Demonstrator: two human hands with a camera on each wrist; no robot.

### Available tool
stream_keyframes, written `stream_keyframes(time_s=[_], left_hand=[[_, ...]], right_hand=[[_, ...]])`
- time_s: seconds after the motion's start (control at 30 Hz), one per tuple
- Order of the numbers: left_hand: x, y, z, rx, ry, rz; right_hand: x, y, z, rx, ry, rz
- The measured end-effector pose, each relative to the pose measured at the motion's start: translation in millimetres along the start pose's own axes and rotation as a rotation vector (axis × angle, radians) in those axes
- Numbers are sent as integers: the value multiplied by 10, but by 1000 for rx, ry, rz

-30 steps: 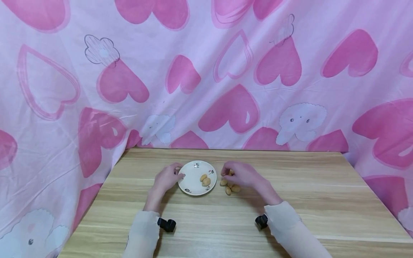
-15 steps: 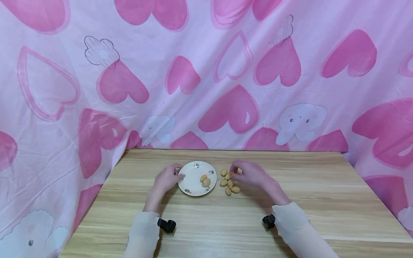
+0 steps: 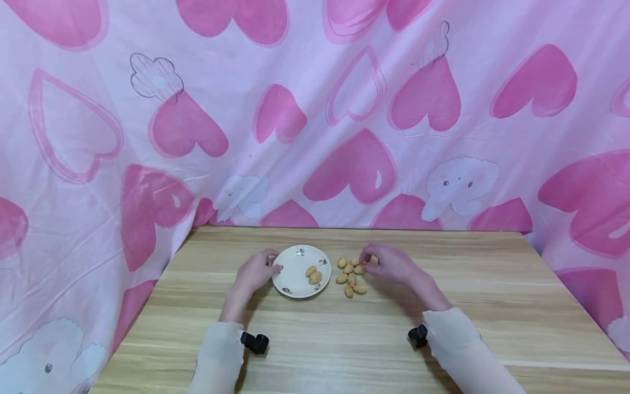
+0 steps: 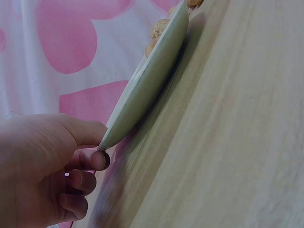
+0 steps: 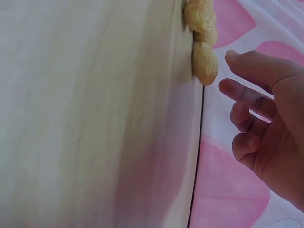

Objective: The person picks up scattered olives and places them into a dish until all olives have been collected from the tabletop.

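Note:
A white round plate [image 3: 295, 276] with small printed pictures bears two peanuts [image 3: 315, 277] near its right side. My left hand [image 3: 254, 270] pinches the plate's left rim, thumb on top and index finger beneath, as the left wrist view shows. Right of the plate lies a loose cluster of several tan peanuts [image 3: 351, 279] on the table. Close at the right edge of that cluster is my right hand [image 3: 391, 265], its fingers bent loosely. In the right wrist view, thumb and index finger [image 5: 242, 92] stand apart with nothing between them, beside the nearest peanut [image 5: 205, 64].
The wooden table [image 3: 325, 350] runs back to a pink curtain [image 3: 275, 180] with hearts, which also hangs along both sides. A small black wrist camera [image 3: 255, 343] sits at the left cuff, another black camera [image 3: 418, 336] at the right cuff.
My right hand has drawn back to the right from over the cluster, uncovering more peanuts. The left hand and the plate with its two peanuts have stayed in place.

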State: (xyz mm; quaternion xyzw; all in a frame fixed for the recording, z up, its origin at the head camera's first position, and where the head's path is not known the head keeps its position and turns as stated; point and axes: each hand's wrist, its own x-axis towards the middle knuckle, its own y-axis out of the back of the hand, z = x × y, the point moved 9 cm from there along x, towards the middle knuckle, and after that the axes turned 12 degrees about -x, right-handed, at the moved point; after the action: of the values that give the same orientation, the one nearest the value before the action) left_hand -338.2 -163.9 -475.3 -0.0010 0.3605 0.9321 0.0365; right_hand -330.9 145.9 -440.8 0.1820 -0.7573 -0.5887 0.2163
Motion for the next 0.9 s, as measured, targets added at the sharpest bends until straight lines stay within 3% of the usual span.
stream_keyframes(time_s=[0.53,0.9], left_hand=[[13,5,-4,2,3,2],[8,10,-5,-3,4,2]], right_hand=[[26,-201,142,98,-47,-95],[17,-156,102,83,-79,-116]])
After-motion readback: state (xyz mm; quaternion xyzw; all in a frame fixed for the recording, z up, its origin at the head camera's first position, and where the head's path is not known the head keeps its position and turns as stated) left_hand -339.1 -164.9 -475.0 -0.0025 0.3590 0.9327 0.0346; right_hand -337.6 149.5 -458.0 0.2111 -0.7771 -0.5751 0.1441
